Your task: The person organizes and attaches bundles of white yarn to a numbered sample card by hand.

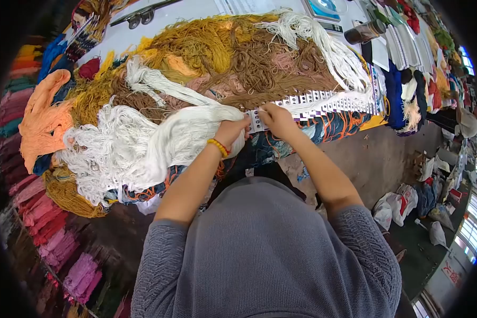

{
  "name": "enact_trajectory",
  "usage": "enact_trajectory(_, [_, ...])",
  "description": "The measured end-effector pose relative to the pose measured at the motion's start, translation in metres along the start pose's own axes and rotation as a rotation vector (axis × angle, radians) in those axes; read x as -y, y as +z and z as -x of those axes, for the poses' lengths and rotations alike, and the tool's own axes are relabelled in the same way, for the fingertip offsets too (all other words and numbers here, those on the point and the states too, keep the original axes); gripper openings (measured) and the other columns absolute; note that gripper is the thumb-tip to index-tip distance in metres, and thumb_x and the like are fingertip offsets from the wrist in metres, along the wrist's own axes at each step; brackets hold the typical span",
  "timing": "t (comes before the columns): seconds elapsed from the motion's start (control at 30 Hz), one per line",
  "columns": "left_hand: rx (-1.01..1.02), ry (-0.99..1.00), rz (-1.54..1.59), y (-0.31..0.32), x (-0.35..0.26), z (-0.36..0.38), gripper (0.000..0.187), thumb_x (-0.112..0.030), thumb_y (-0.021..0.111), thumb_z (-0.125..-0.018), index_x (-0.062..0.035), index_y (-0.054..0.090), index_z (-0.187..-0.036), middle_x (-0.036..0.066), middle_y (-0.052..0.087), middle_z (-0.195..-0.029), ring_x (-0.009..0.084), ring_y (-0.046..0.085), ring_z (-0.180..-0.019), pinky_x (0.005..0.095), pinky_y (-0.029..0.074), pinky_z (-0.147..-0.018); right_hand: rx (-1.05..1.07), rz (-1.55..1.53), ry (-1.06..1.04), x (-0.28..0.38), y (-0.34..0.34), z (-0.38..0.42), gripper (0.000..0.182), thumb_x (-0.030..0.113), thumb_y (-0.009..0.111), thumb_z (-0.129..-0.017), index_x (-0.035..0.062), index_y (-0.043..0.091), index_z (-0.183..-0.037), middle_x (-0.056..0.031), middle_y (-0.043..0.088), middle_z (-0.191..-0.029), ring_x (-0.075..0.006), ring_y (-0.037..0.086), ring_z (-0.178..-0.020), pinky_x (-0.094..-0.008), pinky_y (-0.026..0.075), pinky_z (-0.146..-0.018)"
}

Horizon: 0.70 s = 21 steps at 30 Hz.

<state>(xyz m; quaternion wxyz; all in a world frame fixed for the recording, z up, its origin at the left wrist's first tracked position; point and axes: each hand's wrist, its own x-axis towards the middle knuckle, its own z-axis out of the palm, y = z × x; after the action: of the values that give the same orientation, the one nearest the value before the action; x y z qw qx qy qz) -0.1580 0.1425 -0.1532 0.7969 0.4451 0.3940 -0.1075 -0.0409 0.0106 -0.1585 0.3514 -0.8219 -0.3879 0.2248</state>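
Note:
White yarn (188, 132) lies in a thick bundle by my left hand (232, 132), whose fingers are closed around part of it. My right hand (279, 121) is closed at the edge of a punched white card strip (257, 123); what its fingertips pinch is too small to make out. The strip lies between both hands, and more punched cards (334, 103) run to the right in a row. Brown yarn (270, 58) and mustard yarn (201, 42) are heaped behind. A white skein (339, 58) trails down to the cards at the right.
Peach yarn (47, 119) hangs at the left. A dark jar (364, 32), papers (403, 45) and a scale (326, 24) stand at the back right. Dark glasses (140, 18) lie at the back. Plastic bags (397, 204) sit on the floor, right.

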Motion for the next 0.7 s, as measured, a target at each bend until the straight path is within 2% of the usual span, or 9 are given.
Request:
enact_trajectory(0.03, [0.000, -0.005, 0.002, 0.004, 0.002, -0.005, 0.025, -0.025, 0.060, -0.077, -0.0020, 0.057, -0.066, 0.004, 0.052, -0.058, 0.0135, 0.050, -0.050, 0.0252, 0.040, -0.049, 0.015, 0.081, -0.017, 0.004, 0.001, 0.000, 0.018, 0.019, 0.052, -0.080, 0.0023, 0.054, -0.088, -0.0165, 0.057, -0.077, -0.0347, 0.055, -0.071, -0.0382, 0.044, -0.061])
enact_trajectory(0.17, [-0.040, -0.012, -0.047, 0.011, 0.017, -0.027, 0.018, -0.017, 0.057, -0.073, 0.0001, 0.057, -0.067, 0.005, 0.053, -0.061, 0.0146, 0.051, -0.050, 0.0257, 0.041, -0.047, 0.001, 0.238, -0.110, -0.003, 0.010, 0.000, 0.016, 0.016, 0.049, -0.079, 0.0039, 0.053, -0.088, -0.0163, 0.057, -0.079, -0.0353, 0.056, -0.072, -0.0416, 0.046, -0.062])
enact_trajectory(0.27, [-0.211, 0.027, -0.194, 0.006, 0.049, -0.057, 0.017, -0.015, 0.057, -0.073, 0.0015, 0.058, -0.074, 0.006, 0.055, -0.067, 0.0148, 0.052, -0.053, 0.0259, 0.042, -0.049, 0.107, 0.427, -0.058, 0.007, 0.004, -0.002, 0.012, 0.015, 0.047, -0.079, 0.0037, 0.048, -0.084, -0.0156, 0.057, -0.075, -0.0339, 0.057, -0.066, -0.0405, 0.047, -0.057])
enact_trajectory(0.33, [-0.325, 0.150, -0.233, 0.007, 0.065, -0.071, 0.015, -0.010, 0.055, -0.073, 0.0019, 0.058, -0.080, 0.006, 0.056, -0.072, 0.0152, 0.053, -0.057, 0.0266, 0.043, -0.050, 0.127, 0.483, -0.071, 0.009, 0.002, -0.003, 0.011, 0.015, 0.047, -0.078, 0.0044, 0.045, -0.082, -0.0149, 0.057, -0.073, -0.0329, 0.058, -0.063, -0.0402, 0.047, -0.054])
enact_trajectory(0.37, [-0.324, 0.150, -0.233, 0.015, 0.047, -0.057, 0.015, -0.010, 0.055, -0.073, 0.0019, 0.058, -0.080, 0.006, 0.056, -0.072, 0.0152, 0.053, -0.057, 0.0266, 0.043, -0.050, 0.145, 0.540, -0.084, 0.009, 0.001, -0.004, 0.010, 0.015, 0.046, -0.078, 0.0051, 0.043, -0.081, -0.0141, 0.057, -0.070, -0.0319, 0.058, -0.060, -0.0400, 0.047, -0.051])
enact_trajectory(0.43, [-0.146, 0.102, 0.144, 0.028, 0.018, -0.031, 0.014, -0.007, 0.055, -0.073, 0.0016, 0.058, -0.083, 0.006, 0.057, -0.075, 0.0151, 0.053, -0.060, 0.0274, 0.043, -0.051, 0.167, 0.562, -0.086, 0.012, 0.000, -0.006, 0.010, 0.014, 0.044, -0.078, 0.0046, 0.042, -0.081, -0.0140, 0.058, -0.070, -0.0309, 0.059, -0.060, -0.0399, 0.047, -0.051])
enact_trajectory(0.57, [-0.249, 0.206, 0.021, 0.020, 0.039, -0.054, 0.013, -0.005, 0.055, -0.073, 0.0013, 0.058, -0.084, 0.006, 0.056, -0.074, 0.0150, 0.053, -0.060, 0.0271, 0.043, -0.051, 0.193, 0.558, -0.101, 0.016, -0.004, -0.010, 0.010, 0.014, 0.043, -0.078, 0.0051, 0.040, -0.080, -0.0137, 0.058, -0.067, -0.0306, 0.059, -0.059, -0.0405, 0.046, -0.048])
enact_trajectory(0.63, [-0.149, 0.340, 0.017, 0.021, 0.034, -0.051, 0.014, -0.007, 0.056, -0.075, 0.0010, 0.057, -0.086, 0.006, 0.057, -0.074, 0.0148, 0.052, -0.059, 0.0269, 0.043, -0.052, 0.216, 0.572, -0.091, 0.020, -0.006, -0.010, 0.009, 0.014, 0.043, -0.078, 0.0051, 0.041, -0.081, -0.0141, 0.059, -0.067, -0.0309, 0.059, -0.059, -0.0408, 0.046, -0.048])
enact_trajectory(0.7, [-0.088, 0.276, 0.034, 0.021, 0.024, -0.041, 0.015, -0.007, 0.056, -0.075, 0.0007, 0.057, -0.088, 0.006, 0.057, -0.076, 0.0150, 0.053, -0.062, 0.0267, 0.044, -0.054, 0.240, 0.585, -0.082, 0.021, -0.006, -0.009, 0.009, 0.013, 0.043, -0.078, 0.0051, 0.041, -0.081, -0.0146, 0.059, -0.068, -0.0313, 0.059, -0.059, -0.0412, 0.046, -0.048])
